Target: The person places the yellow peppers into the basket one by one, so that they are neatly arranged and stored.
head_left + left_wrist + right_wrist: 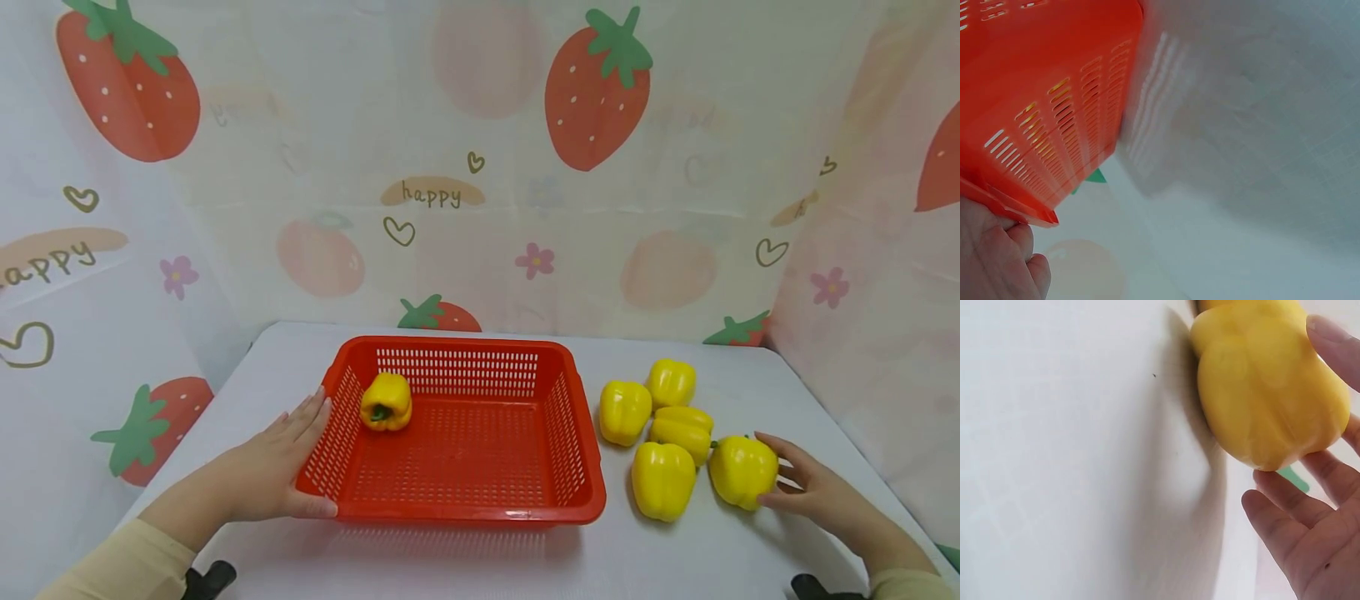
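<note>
My left hand [281, 467] rests on the left rim of a red plastic basket [465, 515]; its thumb lies at the front corner. The left wrist view shows that hand [997, 256] against the rim, beside the slotted wall [1072, 125]. One yellow bell pepper [390, 396] lies inside the basket, at its left, stem facing forward. My right hand [821, 492] has its thumb and fingers about the rightmost yellow bell pepper [742, 471], which sits on the table. In the right wrist view, the fingers touch the end of this pepper [1266, 394].
Several more yellow bell peppers stand or lie close together right of the basket: a back one [671, 383], a left one [625, 412], one on its side [681, 429] and a front one [663, 482]. A strawberry-printed cloth [480, 125] hangs behind the white table [390, 571].
</note>
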Available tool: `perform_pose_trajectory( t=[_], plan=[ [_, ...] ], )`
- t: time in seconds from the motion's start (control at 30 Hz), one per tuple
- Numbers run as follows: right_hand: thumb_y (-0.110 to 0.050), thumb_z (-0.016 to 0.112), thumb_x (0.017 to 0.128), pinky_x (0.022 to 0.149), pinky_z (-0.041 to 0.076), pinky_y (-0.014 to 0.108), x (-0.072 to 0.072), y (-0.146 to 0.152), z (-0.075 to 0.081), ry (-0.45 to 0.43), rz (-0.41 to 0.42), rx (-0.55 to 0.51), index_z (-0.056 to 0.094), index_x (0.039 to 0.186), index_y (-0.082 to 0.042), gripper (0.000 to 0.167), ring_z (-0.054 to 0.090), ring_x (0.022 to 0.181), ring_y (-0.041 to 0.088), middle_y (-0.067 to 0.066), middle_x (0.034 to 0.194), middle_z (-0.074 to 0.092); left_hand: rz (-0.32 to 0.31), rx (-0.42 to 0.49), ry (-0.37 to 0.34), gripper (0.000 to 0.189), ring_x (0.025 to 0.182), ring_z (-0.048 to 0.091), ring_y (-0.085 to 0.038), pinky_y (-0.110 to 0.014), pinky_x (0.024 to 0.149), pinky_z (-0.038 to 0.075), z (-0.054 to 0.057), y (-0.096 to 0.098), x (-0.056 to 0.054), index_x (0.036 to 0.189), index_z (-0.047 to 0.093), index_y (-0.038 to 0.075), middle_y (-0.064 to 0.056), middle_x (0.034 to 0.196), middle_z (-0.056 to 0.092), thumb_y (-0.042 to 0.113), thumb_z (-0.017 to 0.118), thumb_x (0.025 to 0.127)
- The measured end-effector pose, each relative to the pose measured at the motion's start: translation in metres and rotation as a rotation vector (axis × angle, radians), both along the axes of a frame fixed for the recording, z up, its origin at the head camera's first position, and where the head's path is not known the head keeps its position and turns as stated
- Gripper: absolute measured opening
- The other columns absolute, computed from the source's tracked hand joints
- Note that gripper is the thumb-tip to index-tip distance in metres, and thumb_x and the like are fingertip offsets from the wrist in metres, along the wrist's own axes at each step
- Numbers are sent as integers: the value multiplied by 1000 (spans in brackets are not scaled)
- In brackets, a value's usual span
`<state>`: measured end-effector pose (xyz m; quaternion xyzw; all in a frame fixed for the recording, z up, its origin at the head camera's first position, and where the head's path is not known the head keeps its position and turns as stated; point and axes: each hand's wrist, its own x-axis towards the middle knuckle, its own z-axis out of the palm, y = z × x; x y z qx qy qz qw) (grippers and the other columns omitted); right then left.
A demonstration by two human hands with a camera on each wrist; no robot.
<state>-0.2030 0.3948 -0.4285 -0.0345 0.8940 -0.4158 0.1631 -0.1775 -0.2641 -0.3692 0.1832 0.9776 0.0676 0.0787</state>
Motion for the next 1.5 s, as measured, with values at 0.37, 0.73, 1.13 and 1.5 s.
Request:
perform_pose_trajectory(
  t=[0.37,0.73,1.13,1.5],
  plan=[
    [-26,69,81,93,33,63,0,-3,-4,34,7,28,1,146,-9,96,23,121,59,33,145,4,-8,-5,12,125,137,12,-34,-55,107,18,-1,0,0,146,10,1,-17,152,8,79,57,60],
    [-27,71,79,92,38,58,1,-7,-4,93,8,72,2,147,-8,99,28,120,58,34,144,8,-9,-8,11,125,137,12,-35,-55,107,18,0,-1,1,146,9,1,-17,152,7,79,56,60],
    [-33,70,79,89,40,59,1,-7,-5,122,-3,129,10,142,2,94,34,116,56,35,140,16,6,-5,1,124,138,12,-33,-55,107,18,-3,-1,-1,146,10,3,-15,152,7,78,58,59],
    [-32,68,82,81,46,56,4,0,0,140,-16,146,14,143,0,88,41,112,54,34,138,22,4,-6,8,126,138,12,-34,-55,107,18,-2,-1,0,147,8,4,-15,153,6,81,55,58]
  ],
)
